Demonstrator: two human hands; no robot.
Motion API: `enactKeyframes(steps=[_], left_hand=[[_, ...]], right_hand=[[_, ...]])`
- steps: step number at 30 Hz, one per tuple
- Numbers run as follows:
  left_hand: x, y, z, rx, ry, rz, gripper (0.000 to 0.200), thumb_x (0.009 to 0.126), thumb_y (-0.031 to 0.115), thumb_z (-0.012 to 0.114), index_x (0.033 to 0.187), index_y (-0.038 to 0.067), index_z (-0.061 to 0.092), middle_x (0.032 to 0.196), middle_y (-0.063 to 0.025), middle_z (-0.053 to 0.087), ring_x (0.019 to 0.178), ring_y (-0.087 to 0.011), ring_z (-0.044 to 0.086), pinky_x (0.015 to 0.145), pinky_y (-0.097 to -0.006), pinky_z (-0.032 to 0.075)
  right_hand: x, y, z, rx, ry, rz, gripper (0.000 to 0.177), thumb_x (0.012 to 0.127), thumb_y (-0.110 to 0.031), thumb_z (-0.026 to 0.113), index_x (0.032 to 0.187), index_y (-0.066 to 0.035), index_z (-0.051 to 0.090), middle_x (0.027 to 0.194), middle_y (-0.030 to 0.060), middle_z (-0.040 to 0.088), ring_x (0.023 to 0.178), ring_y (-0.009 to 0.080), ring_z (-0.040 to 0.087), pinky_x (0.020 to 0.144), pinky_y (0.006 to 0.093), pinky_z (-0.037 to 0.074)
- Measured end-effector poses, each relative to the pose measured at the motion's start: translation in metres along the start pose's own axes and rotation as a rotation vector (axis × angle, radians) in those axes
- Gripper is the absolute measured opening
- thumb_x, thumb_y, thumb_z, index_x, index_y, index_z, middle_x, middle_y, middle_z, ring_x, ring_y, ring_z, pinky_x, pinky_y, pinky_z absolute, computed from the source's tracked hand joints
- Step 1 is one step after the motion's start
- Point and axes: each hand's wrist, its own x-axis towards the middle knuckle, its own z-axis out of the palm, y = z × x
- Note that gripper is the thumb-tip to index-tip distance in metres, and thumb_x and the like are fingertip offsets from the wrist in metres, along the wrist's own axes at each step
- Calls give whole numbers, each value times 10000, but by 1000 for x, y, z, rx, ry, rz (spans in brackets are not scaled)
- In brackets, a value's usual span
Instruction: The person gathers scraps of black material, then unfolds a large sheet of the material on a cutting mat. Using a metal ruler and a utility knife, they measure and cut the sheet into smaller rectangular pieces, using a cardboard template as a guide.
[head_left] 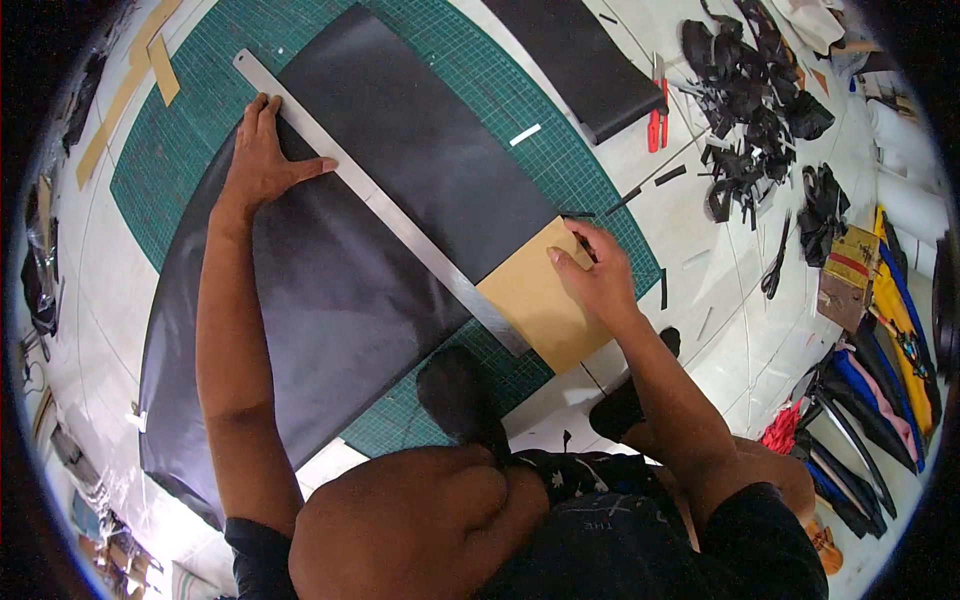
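A long steel ruler (400, 228) lies diagonally across black sheet material (430, 130) on a green cutting mat (190, 130). My left hand (262, 165) presses on the ruler's far part, fingers and thumb spread. Against the ruler's near part is a tan cardboard piece (535, 300), its edge meeting the black sheet. My right hand (600, 275) has its thumb on the cardboard and its curled fingers at the far right edge. A small dark shape shows between those fingers; I cannot make out what it is. Left of the ruler, the glossy black material (310, 290) spreads beyond the mat.
A red-handled cutter (657, 125) lies near a folded black piece (590, 70). Black scraps (745, 130) are heaped on the white tiled floor (720, 350). Tan strips (125, 95) lie at the far left. Colourful fabric rolls (900, 310) stand at right. My foot (460, 390) rests at the mat's near edge.
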Motion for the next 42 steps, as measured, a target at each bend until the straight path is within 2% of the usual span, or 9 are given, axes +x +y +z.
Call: enactKeyframes(steps=[9,12,16,17,21,24,26,35,42], left_hand=[[-1,5,-4,-10,26,16,1227,513,531,897,1419,-100,364,1490,-272,323,1401,-405,319,1163,-447,295],[2,-1,-1,44,22,10,1218,520,534,895,1418,-95,367,1493,-269,316,1398,-415,315,1158,-453,297],[4,7,-9,98,-57,-66,1273,511,590,882,1461,-47,324,1529,-238,282,1432,-400,266,1179,-479,245],[4,7,-9,137,-65,-73,1284,509,604,877,1468,-38,315,1536,-230,277,1439,-396,256,1182,-488,233],[5,17,-17,237,-116,-121,1333,476,653,868,1482,-12,299,1554,-208,269,1468,-380,204,1186,-514,204],[9,22,-21,225,-167,-147,1347,469,647,875,1481,-19,286,1554,-212,270,1467,-385,207,1176,-496,251],[10,17,-17,189,-167,-152,1343,477,639,877,1482,-22,279,1557,-217,262,1466,-389,209,1168,-487,277],[9,9,-12,130,-141,-107,1353,475,642,881,1452,-79,284,1536,-286,244,1443,-444,223,1166,-489,285],[8,8,-10,110,-137,-124,1332,488,626,881,1465,-51,279,1553,-269,221,1453,-429,215,1168,-500,277]], right_hand=[[1,3,1,-20,18,-71,437,811,-187,751,1191,-11,625,1105,180,642,1016,309,637,895,385,502],[1,5,5,-23,36,-57,442,797,-113,777,1205,-31,629,1104,127,639,952,202,642,851,320,517],[3,10,6,66,-5,-55,459,817,-102,763,1237,-13,598,1127,105,633,983,170,627,850,305,517],[3,9,1,38,-1,-71,409,824,-122,736,1194,-1,612,1107,160,645,1000,261,643,874,353,509],[26,-2,-26,287,13,-18,340,901,-75,650,1229,-10,587,1090,74,637,994,156,605,857,300,500],[70,-45,-37,331,48,4,374,906,-63,621,1269,-1,560,1102,89,636,960,156,616,854,293,502],[112,-69,-24,330,36,-180,396,892,-66,631,1280,-19,574,1089,76,636,917,153,618,823,298,509],[248,-166,94,211,9,-232,399,892,-163,679,1260,-25,616,982,62,660,860,133,627,759,285,497],[262,-170,119,81,-19,-295,386,831,-174,694,1190,-36,653,944,128,700,835,254,672,762,363,524]])
